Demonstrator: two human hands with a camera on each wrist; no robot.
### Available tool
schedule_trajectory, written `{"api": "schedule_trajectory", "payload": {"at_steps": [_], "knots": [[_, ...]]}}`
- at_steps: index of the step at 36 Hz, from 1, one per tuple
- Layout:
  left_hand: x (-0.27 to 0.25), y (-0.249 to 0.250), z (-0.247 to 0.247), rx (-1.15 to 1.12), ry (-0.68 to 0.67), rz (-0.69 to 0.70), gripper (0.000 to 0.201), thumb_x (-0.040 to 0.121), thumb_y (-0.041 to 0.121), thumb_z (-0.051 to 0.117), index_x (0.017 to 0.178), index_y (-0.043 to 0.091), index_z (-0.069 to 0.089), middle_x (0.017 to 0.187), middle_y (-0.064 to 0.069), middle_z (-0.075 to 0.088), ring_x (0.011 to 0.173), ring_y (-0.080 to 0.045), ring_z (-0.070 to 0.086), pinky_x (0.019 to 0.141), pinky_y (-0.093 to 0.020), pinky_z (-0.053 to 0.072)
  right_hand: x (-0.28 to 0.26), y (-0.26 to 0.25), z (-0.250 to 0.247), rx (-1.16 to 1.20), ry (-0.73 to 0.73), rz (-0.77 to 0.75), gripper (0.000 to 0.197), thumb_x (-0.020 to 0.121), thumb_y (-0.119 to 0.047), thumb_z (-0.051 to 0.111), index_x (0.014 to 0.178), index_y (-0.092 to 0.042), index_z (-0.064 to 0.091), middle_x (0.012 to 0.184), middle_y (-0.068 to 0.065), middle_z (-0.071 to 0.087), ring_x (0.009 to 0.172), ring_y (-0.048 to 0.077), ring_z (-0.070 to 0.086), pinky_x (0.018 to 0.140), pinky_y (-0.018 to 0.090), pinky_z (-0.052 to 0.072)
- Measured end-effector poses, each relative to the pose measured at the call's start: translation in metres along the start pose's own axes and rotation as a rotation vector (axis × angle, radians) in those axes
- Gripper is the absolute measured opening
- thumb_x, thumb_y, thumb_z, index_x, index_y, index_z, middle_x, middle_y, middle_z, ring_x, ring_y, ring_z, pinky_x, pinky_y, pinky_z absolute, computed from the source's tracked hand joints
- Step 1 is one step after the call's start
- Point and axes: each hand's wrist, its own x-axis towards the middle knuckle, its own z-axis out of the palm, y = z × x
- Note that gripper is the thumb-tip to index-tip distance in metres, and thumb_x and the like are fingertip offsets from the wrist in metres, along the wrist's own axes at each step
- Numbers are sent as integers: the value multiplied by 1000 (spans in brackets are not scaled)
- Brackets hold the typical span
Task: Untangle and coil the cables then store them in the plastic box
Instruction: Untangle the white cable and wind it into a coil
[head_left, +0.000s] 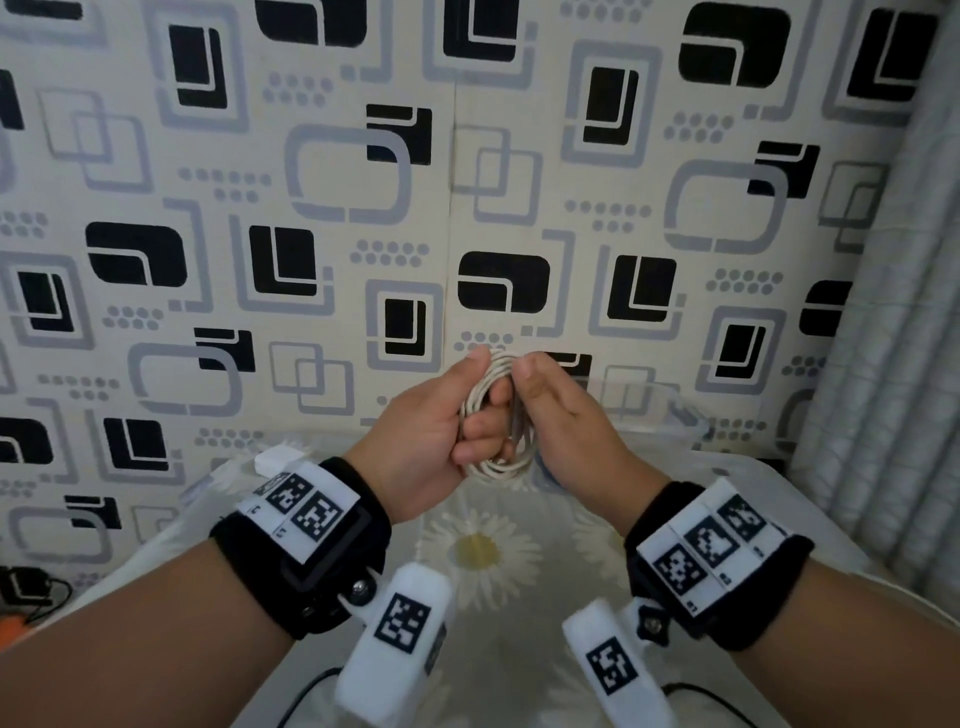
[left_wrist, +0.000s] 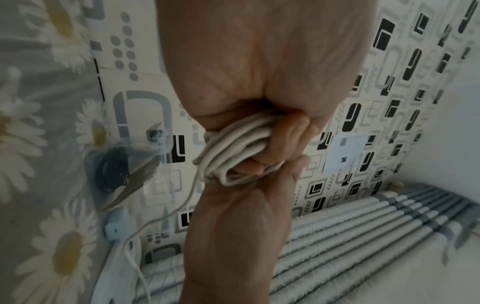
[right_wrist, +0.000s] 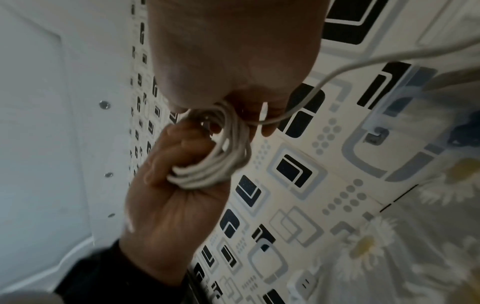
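Observation:
A white cable (head_left: 498, 415), wound into a small coil, hangs above the table between both hands. My left hand (head_left: 467, 415) grips the coil's left side with its fingers curled through the loops. The right hand (head_left: 540, 395) pinches the coil from the right, thumb on top. In the left wrist view the coil (left_wrist: 233, 148) is bunched in my fingers and a loose end (left_wrist: 182, 205) trails down. In the right wrist view a loose strand (right_wrist: 363, 61) runs from the coil (right_wrist: 221, 164) to the upper right. The clear plastic box (head_left: 685, 415) stands behind the hands; a black coiled cable (left_wrist: 111, 170) lies in it.
The table wears a grey daisy-print cloth (head_left: 483, 551) and stands against a patterned wall. A white adapter (head_left: 275, 460) lies at the table's back left. A grey curtain (head_left: 883, 364) hangs on the right. A black device (head_left: 26, 587) sits low at the left.

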Motion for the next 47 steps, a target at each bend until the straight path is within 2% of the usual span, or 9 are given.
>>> {"api": "schedule_trajectory", "payload": {"at_steps": [6, 12, 17, 23, 26, 29, 35, 39, 47], "knots": [[6, -1, 4, -81, 24, 12, 40, 94, 46, 37, 75, 13, 48, 44, 9, 33, 34, -4, 29, 63, -25, 42, 8, 8, 9, 92, 128, -1, 41, 86, -64, 45, 81, -24, 56, 78, 15, 61, 67, 28, 58, 54, 28, 44], [7, 2, -4, -11, 29, -56, 42, 98, 43, 37, 83, 8, 54, 62, -3, 48, 52, -13, 47, 73, -29, 40, 14, 16, 6, 64, 107, -17, 54, 79, -76, 46, 80, -22, 53, 70, 8, 57, 63, 24, 55, 60, 39, 46], [7, 11, -20, 153, 55, -132, 54, 95, 43, 45, 123, -2, 55, 99, -14, 59, 90, -25, 58, 93, -42, 48, 16, 19, 4, -78, 112, -95, 60, 88, -63, 38, 84, -5, 52, 66, 9, 53, 59, 15, 48, 58, 36, 42], [16, -6, -31, 19, 53, -134, 35, 89, 44, 56, 84, 10, 61, 73, -5, 59, 64, -16, 59, 77, -33, 50, 21, 34, 13, -25, 60, 54, 47, 83, -67, 41, 74, -22, 52, 62, -6, 53, 59, 16, 51, 57, 39, 45], [21, -16, -33, -58, 84, -101, 28, 93, 37, 52, 79, 13, 54, 59, 1, 49, 51, -11, 50, 71, -29, 49, 27, 43, 18, -28, 91, 87, 50, 82, -70, 42, 76, -22, 52, 66, 7, 55, 60, 23, 52, 57, 42, 45], [27, -23, -39, -116, 125, -77, 32, 100, 35, 42, 76, 14, 48, 50, 6, 36, 41, -7, 38, 67, -28, 49, 31, 49, 21, -70, 108, 87, 53, 91, -60, 42, 89, -9, 57, 80, 24, 59, 66, 24, 53, 66, 50, 49], [43, -33, -66, -293, 183, -67, 36, 102, 35, 36, 73, 16, 43, 47, 10, 29, 34, -4, 27, 52, -21, 42, 41, 73, 19, -64, -27, 226, 68, 86, -76, 28, 108, -25, 68, 101, 2, 73, 98, 15, 68, 97, 43, 49], [54, -34, -89, -393, 244, -65, 36, 101, 37, 37, 71, 18, 43, 45, 11, 28, 32, -5, 26, 50, -20, 41, 41, 90, 17, -137, -29, 264, 68, 94, -67, 23, 100, -12, 63, 80, 14, 68, 69, 19, 63, 81, 43, 51], [62, -37, -136, -513, 400, 45, 34, 98, 39, 41, 69, 21, 41, 46, 10, 26, 34, -7, 27, 50, -17, 39, 28, 124, 9, -311, -117, 422, 9, 99, -34, 48, 98, -27, 53, 79, -1, 63, 63, 10, 55, 66, 29, 48]]}}
